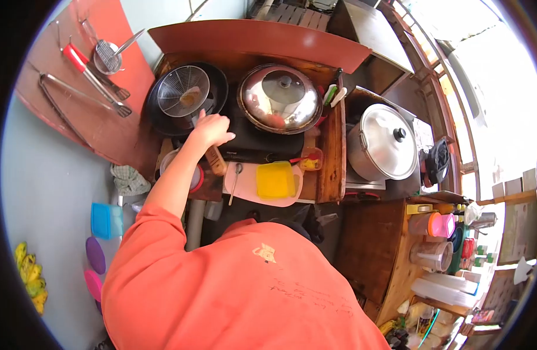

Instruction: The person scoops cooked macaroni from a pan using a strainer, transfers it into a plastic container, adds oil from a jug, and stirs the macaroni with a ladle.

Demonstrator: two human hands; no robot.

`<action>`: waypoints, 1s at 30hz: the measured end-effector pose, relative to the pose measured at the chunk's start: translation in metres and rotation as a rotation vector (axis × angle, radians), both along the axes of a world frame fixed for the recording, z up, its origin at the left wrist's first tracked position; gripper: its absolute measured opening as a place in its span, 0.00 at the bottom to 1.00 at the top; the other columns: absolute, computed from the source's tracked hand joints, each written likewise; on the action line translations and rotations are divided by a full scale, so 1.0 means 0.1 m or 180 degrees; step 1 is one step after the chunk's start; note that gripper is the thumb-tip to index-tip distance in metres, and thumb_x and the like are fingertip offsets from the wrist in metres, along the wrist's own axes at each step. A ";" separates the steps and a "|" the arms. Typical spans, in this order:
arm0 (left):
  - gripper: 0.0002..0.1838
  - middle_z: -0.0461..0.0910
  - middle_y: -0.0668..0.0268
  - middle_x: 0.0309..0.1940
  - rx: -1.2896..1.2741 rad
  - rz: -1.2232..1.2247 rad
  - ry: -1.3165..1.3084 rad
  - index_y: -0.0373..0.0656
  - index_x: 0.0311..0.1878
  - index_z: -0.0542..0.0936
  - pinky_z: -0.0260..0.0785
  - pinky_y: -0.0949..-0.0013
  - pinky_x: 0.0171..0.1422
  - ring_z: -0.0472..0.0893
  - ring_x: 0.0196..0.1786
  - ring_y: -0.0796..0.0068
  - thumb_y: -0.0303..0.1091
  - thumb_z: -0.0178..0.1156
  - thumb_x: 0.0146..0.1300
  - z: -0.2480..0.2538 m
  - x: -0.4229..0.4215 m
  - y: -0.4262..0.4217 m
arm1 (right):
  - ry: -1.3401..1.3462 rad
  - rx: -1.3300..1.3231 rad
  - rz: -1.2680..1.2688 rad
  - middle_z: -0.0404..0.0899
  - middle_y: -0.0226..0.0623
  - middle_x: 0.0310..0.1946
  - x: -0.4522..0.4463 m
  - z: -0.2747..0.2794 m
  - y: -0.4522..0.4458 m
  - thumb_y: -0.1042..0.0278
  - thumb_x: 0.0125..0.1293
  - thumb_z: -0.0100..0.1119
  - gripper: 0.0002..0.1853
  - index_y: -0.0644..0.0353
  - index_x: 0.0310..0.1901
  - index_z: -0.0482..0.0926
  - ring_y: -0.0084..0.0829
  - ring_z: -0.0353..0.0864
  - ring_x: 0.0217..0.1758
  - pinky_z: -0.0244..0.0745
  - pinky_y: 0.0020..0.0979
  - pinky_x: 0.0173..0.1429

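Observation:
My left hand (210, 128) reaches forward over the stove, its fingers closed round the handle of a round wire skimmer (175, 99). The skimmer lies over a black wok (220, 87) on the left burner. A small brown patch shows through its mesh, but I cannot make out what it is. A wooden handle (216, 161) sticks out below my hand; whether it belongs to the skimmer or the wok I cannot tell. To the right stands a wide pan with a shiny domed lid (268, 96). My right hand is out of sight.
A pink cutting board (251, 186) with a yellow container (275, 179) and a spoon (236, 182) lies before the stove. A big lidded pot (391, 143) stands to the right. Utensils, including red-handled tongs (90, 73), hang on the left panel. Shelves (397, 280) hold containers.

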State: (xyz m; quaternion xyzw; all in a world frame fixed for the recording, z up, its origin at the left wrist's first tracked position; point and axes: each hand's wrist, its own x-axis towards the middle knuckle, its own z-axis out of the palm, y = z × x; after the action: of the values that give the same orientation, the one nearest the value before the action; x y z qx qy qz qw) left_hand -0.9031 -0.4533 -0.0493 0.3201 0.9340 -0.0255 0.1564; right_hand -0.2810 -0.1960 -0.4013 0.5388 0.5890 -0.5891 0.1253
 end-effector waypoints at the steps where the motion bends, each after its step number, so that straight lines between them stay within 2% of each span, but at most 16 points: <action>1: 0.20 0.87 0.55 0.44 -0.0063 -0.0001 0.0002 0.46 0.45 0.86 0.51 0.36 0.76 0.83 0.55 0.54 0.53 0.65 0.60 0.04 0.01 -0.03 | -0.0014 -0.0012 -0.0019 0.86 0.41 0.49 0.00 0.00 -0.02 0.58 0.72 0.55 0.22 0.67 0.57 0.81 0.32 0.84 0.50 0.78 0.32 0.55; 4: 0.19 0.86 0.53 0.47 -0.0135 -0.0006 -0.0010 0.42 0.44 0.86 0.50 0.36 0.77 0.82 0.58 0.54 0.48 0.66 0.60 0.21 0.06 -0.03 | -0.0032 -0.0048 -0.0098 0.86 0.41 0.49 0.04 -0.02 -0.08 0.58 0.72 0.55 0.22 0.67 0.57 0.81 0.32 0.84 0.51 0.78 0.32 0.55; 6: 0.15 0.87 0.55 0.45 0.0307 -0.0115 0.0007 0.44 0.42 0.86 0.53 0.38 0.76 0.83 0.56 0.55 0.45 0.67 0.60 0.28 0.03 0.03 | -0.0046 -0.0058 -0.0160 0.86 0.41 0.49 0.07 -0.03 -0.13 0.58 0.72 0.55 0.22 0.67 0.57 0.81 0.32 0.84 0.51 0.78 0.32 0.55; 7: 0.12 0.87 0.57 0.41 0.0516 -0.0330 0.0006 0.45 0.38 0.86 0.59 0.41 0.72 0.83 0.53 0.56 0.42 0.67 0.59 0.33 -0.03 0.14 | -0.0054 -0.0057 -0.0190 0.86 0.41 0.50 0.09 -0.03 -0.16 0.58 0.72 0.55 0.22 0.67 0.57 0.81 0.32 0.84 0.51 0.78 0.32 0.55; 8: 0.11 0.86 0.56 0.34 0.0820 -0.0623 0.0343 0.43 0.32 0.84 0.70 0.51 0.61 0.85 0.45 0.54 0.42 0.67 0.58 0.29 -0.13 0.25 | -0.0059 -0.0063 -0.0230 0.86 0.41 0.50 0.12 -0.03 -0.19 0.58 0.72 0.55 0.22 0.67 0.57 0.81 0.32 0.84 0.51 0.78 0.32 0.55; 10: 0.13 0.85 0.55 0.30 0.0908 -0.0779 0.0608 0.43 0.28 0.83 0.76 0.54 0.51 0.85 0.40 0.51 0.44 0.67 0.57 0.43 -0.22 0.58 | -0.0063 -0.0069 -0.0282 0.86 0.41 0.50 0.15 -0.02 -0.25 0.58 0.72 0.55 0.22 0.67 0.57 0.81 0.32 0.84 0.51 0.78 0.32 0.55; 12: 0.15 0.85 0.54 0.29 0.1139 -0.0559 0.0611 0.44 0.30 0.84 0.77 0.52 0.46 0.85 0.38 0.51 0.47 0.67 0.56 0.47 -0.32 0.98 | -0.0053 -0.0073 -0.0329 0.86 0.41 0.50 0.17 -0.01 -0.31 0.58 0.72 0.55 0.22 0.67 0.57 0.81 0.32 0.84 0.51 0.78 0.32 0.55; 14: 0.16 0.85 0.53 0.31 0.1260 -0.0612 0.0947 0.44 0.36 0.83 0.78 0.53 0.48 0.86 0.40 0.50 0.48 0.67 0.57 0.33 -0.54 1.36 | -0.0054 -0.0072 -0.0369 0.86 0.40 0.50 0.19 -0.01 -0.37 0.58 0.72 0.55 0.22 0.67 0.57 0.81 0.32 0.84 0.51 0.78 0.32 0.55; 15: 0.19 0.86 0.53 0.37 0.1074 -0.0610 0.1215 0.46 0.45 0.83 0.77 0.52 0.52 0.86 0.43 0.50 0.50 0.66 0.58 0.23 -0.65 1.54 | -0.0050 -0.0068 -0.0394 0.86 0.40 0.50 0.21 0.00 -0.41 0.58 0.72 0.55 0.22 0.67 0.57 0.81 0.32 0.84 0.51 0.78 0.32 0.55; 16: 0.19 0.86 0.53 0.37 0.1081 -0.0660 0.1204 0.46 0.45 0.83 0.77 0.52 0.52 0.86 0.43 0.50 0.50 0.66 0.58 0.17 -0.75 1.68 | -0.0043 -0.0065 -0.0424 0.86 0.40 0.50 0.22 0.01 -0.44 0.58 0.72 0.55 0.22 0.67 0.57 0.81 0.32 0.84 0.51 0.78 0.32 0.55; 19: 0.25 0.85 0.54 0.50 0.0653 -0.0430 0.1068 0.50 0.57 0.82 0.74 0.50 0.59 0.84 0.54 0.54 0.52 0.65 0.60 0.13 -0.90 2.01 | 0.0039 -0.0076 -0.0562 0.86 0.40 0.50 0.33 -0.06 -0.54 0.58 0.72 0.55 0.21 0.67 0.57 0.81 0.32 0.83 0.51 0.78 0.32 0.55; 22: 0.23 0.85 0.56 0.51 0.0673 -0.0449 0.0738 0.50 0.56 0.83 0.75 0.52 0.62 0.84 0.55 0.55 0.48 0.66 0.58 0.10 -0.99 2.22 | 0.0242 -0.0321 -0.0905 0.85 0.40 0.51 0.49 -0.36 -0.70 0.58 0.72 0.55 0.22 0.66 0.58 0.81 0.34 0.83 0.53 0.78 0.33 0.57; 26: 0.21 0.85 0.56 0.51 0.0246 -0.0529 0.0635 0.50 0.53 0.85 0.77 0.53 0.61 0.85 0.54 0.55 0.43 0.67 0.54 0.07 -1.06 2.37 | 0.0093 -0.0133 -0.0684 0.85 0.40 0.51 0.51 -0.32 -0.77 0.58 0.72 0.55 0.22 0.66 0.58 0.80 0.34 0.83 0.53 0.78 0.33 0.57; 28: 0.17 0.86 0.55 0.50 0.0489 -0.0329 0.0336 0.47 0.46 0.87 0.79 0.56 0.58 0.84 0.55 0.54 0.35 0.70 0.51 0.19 -1.02 2.34 | 0.0064 -0.0041 -0.0561 0.85 0.40 0.51 0.51 -0.30 -0.78 0.58 0.72 0.55 0.22 0.66 0.58 0.80 0.34 0.83 0.53 0.78 0.33 0.57; 30: 0.17 0.86 0.55 0.49 0.0677 -0.0396 0.0352 0.48 0.45 0.87 0.79 0.56 0.58 0.85 0.54 0.55 0.34 0.71 0.49 0.18 -1.06 2.30 | 0.0068 0.0040 -0.0437 0.85 0.40 0.51 0.49 -0.31 -0.76 0.59 0.72 0.55 0.21 0.66 0.58 0.80 0.34 0.83 0.52 0.78 0.34 0.57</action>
State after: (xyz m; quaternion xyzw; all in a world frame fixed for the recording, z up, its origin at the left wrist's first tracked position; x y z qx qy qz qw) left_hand -1.0088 -0.2229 -0.0317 0.3903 0.9170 0.0463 0.0679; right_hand -0.2318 -0.2720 -0.4327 0.5723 0.5557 -0.5984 0.0749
